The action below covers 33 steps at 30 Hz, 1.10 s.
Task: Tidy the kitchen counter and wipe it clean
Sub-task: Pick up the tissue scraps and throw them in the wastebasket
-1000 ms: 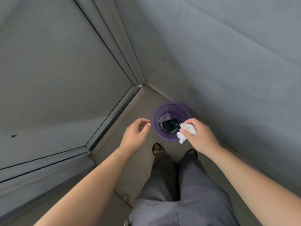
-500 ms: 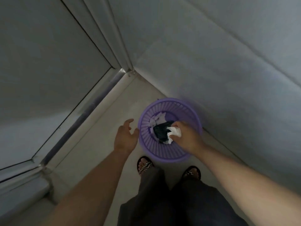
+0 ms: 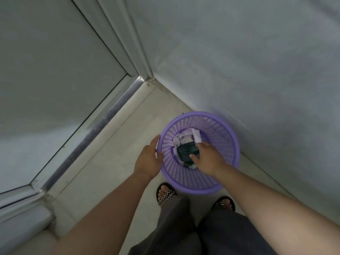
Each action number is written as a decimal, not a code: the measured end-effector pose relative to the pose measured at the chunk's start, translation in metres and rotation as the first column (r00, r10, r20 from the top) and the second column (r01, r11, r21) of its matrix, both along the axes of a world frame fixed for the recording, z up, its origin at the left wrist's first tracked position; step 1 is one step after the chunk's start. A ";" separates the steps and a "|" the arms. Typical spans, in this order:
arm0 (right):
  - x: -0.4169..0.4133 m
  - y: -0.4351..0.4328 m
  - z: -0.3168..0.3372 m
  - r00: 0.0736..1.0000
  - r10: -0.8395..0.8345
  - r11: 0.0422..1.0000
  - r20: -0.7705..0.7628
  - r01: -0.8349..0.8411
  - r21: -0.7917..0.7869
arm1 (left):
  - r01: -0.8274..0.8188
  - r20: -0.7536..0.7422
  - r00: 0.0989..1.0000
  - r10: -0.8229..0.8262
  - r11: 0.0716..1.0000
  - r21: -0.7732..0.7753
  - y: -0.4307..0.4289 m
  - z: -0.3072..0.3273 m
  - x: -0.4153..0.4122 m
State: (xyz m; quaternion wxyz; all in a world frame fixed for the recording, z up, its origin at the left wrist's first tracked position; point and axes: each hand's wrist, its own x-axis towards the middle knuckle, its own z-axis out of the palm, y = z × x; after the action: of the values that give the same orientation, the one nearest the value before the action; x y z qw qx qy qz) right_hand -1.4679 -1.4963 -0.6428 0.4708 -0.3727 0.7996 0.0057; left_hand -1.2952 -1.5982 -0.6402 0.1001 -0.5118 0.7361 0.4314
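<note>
standing in a corner where a grey wall [image 3: 239, 61] meets a sliding door [image 3: 55, 70], pale floor [image 3: 110, 162] underfoot, with a purple bin [image 3: 223, 138] just beside the wall, roughly 4 o'clock from the middle of the shot. main worry imo: that bin looks like light mesh plastic, so if the arm lifts out carelessly and catches the rim, the whole thing could tip and spill onto the floor. left hand [image 3: 148, 160] pinches the rim at the bin's 9 o'clock, thumb and fingers either side of it as far as i can tell, which should steady it. right hand [image 3: 207, 159] reaches in from 5 o'clock, low inside the bin, thumb splayed away from the fingers, so it looks open and not gripping anything. other risk: the tissue [image 3: 197, 137] lies right at those fingertips, and i can't tell if they touch it. if it's damp it could cling and ride out with the hand. the tissue itself is a small white crumpled wad, down in the bin on its 12 o'clock side, leaning on the mesh. just beside it at 7 o'clock is a dark packet [image 3: 185, 150], with more white scraps [image 3: 177, 141] around. so the used wipe looks binned, judging by this.
</note>
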 end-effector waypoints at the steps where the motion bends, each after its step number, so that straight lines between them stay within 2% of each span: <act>1: -0.002 0.001 0.013 1.000 0.002 1.000 -0.001 -0.002 -0.008 | 0.019 0.055 0.998 -0.021 1.000 0.024 -0.003 0.009 0.001; 3: -0.005 0.004 0.046 1.000 -0.018 0.999 0.002 0.018 -0.030 | 0.035 0.114 0.993 -0.040 0.998 0.045 -0.008 0.038 0.001; 6: -0.005 0.010 0.116 0.998 -0.063 0.996 0.032 0.065 -0.055 | 0.029 0.104 0.994 -0.036 0.997 0.068 -0.011 0.108 0.001; 11: 0.009 0.032 0.271 0.981 -0.160 0.972 0.113 0.176 -0.155 | -0.039 -0.004 0.999 0.040 0.992 0.121 0.002 0.270 0.012; 14: 0.020 0.049 0.369 0.971 -0.167 0.950 0.170 0.205 -0.236 | -0.125 -0.103 0.985 0.139 0.983 0.133 0.015 0.369 0.026; 19: 0.036 0.072 0.499 0.956 -0.184 0.900 0.230 0.258 -0.352 | -0.185 -0.229 0.951 0.210 0.975 0.126 0.038 0.494 0.047; 25: 0.039 0.092 0.591 0.964 -0.173 0.838 0.201 0.251 -0.484 | -0.179 -0.388 0.893 0.230 0.970 0.162 0.068 0.579 0.048; 29: 0.049 0.118 0.614 0.951 -0.210 0.788 0.226 0.301 -0.537 | -0.181 -0.489 0.837 0.246 0.967 0.177 0.092 0.610 0.058; 33: 0.065 0.141 0.625 0.946 -0.185 0.773 0.266 0.307 -0.556 | -0.210 -0.521 0.812 0.261 0.965 0.157 0.110 0.623 0.082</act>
State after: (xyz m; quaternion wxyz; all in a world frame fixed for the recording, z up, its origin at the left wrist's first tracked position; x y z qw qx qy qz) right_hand -1.4031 -1.3550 -0.0181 0.4044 -0.3906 0.7532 -0.3415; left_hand -1.2132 -1.4882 -0.0168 -0.1409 -0.4523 0.6446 0.6001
